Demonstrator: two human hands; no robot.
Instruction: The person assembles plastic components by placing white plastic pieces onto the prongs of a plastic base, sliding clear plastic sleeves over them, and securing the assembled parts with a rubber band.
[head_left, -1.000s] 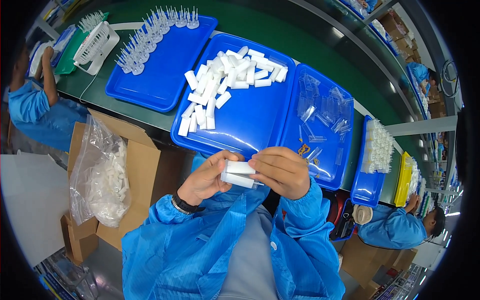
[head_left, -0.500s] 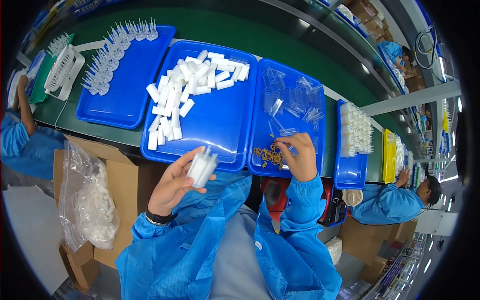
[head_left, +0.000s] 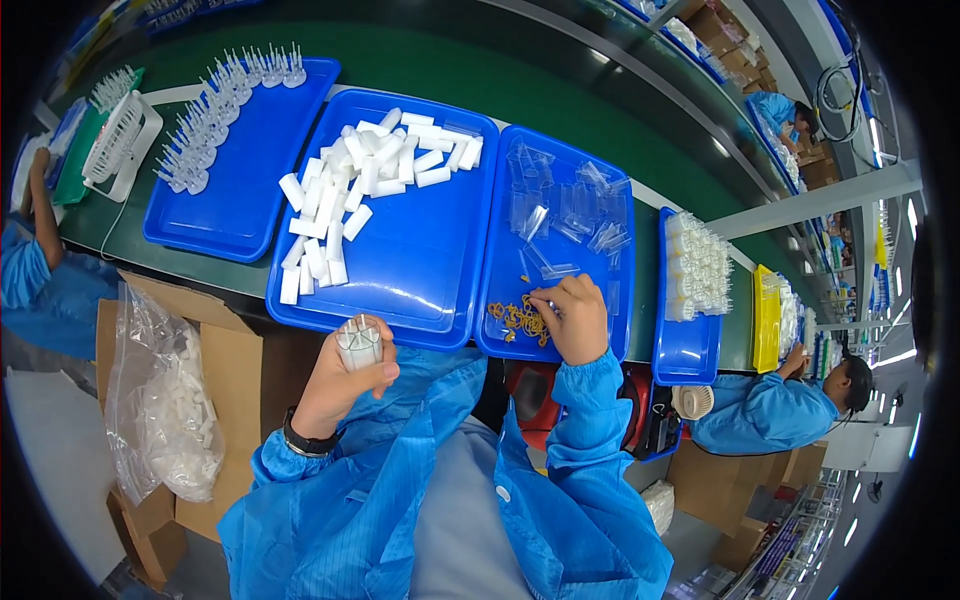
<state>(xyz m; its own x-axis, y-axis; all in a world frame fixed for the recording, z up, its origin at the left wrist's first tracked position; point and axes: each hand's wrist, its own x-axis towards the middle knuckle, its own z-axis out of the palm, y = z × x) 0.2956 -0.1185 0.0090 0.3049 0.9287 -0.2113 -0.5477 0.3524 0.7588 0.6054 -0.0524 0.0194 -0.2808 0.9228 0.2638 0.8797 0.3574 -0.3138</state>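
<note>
Nearest is a cylindrical bundle of white blocks and clear plastic (head_left: 360,347), upright in the left hand (head_left: 355,368), above the near edge of the trays. It looks light and fairly stiff, its smooth plastic probably slippery and its parts apt to slide apart, so a gentle wrap around the sides seems the best hold. The left hand is clamped around those sides, fingers behind and thumb in front. The right hand (head_left: 575,320) has thumb and fingertips close together at a pile of small yellow-brown loops (head_left: 517,318); whether a loop is pinched there, I cannot tell. The loops, probably soft and springy, lie in a blue plastic tray (head_left: 502,282) on the green counter (head_left: 738,340), with thin, clear plastic pieces (head_left: 577,208) farther back. In the neighbouring blue tray (head_left: 415,245), loose white rectangular blocks (head_left: 372,165) crowd the far side.
</note>
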